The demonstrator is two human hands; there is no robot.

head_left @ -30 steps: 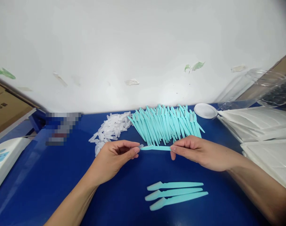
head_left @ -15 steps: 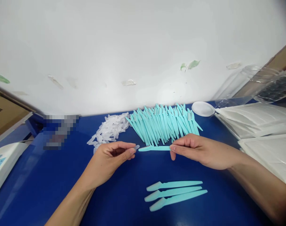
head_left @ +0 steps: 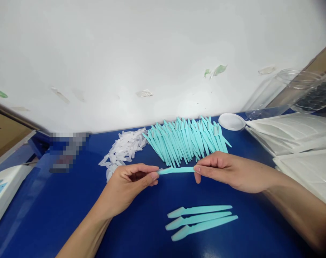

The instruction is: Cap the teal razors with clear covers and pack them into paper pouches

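My right hand point(head_left: 227, 171) pinches the thin end of a teal plastic razor handle point(head_left: 176, 170) held level above the blue table point(head_left: 44, 208). My left hand point(head_left: 130, 181) is closed at the handle's head end, finger and thumb pinching a small clear cap point(head_left: 159, 171) that sits on the tip. Behind the hands lies a fanned pile of teal handles point(head_left: 186, 141), and left of it a heap of clear caps point(head_left: 124, 150). Three capped teal razors point(head_left: 200, 219) lie side by side close to me.
A white wall rises behind the table. A white lid point(head_left: 231, 122) and a clear plastic jar point(head_left: 289, 93) on its side sit at the back right, with stacks of white packets point(head_left: 300, 143) beside them. A white device point(head_left: 4, 186) and cardboard boxes stand at the left.
My left hand has moved right with the clear cap, from a small gap beside the handle's tip to sitting on it. My right hand has barely shifted.
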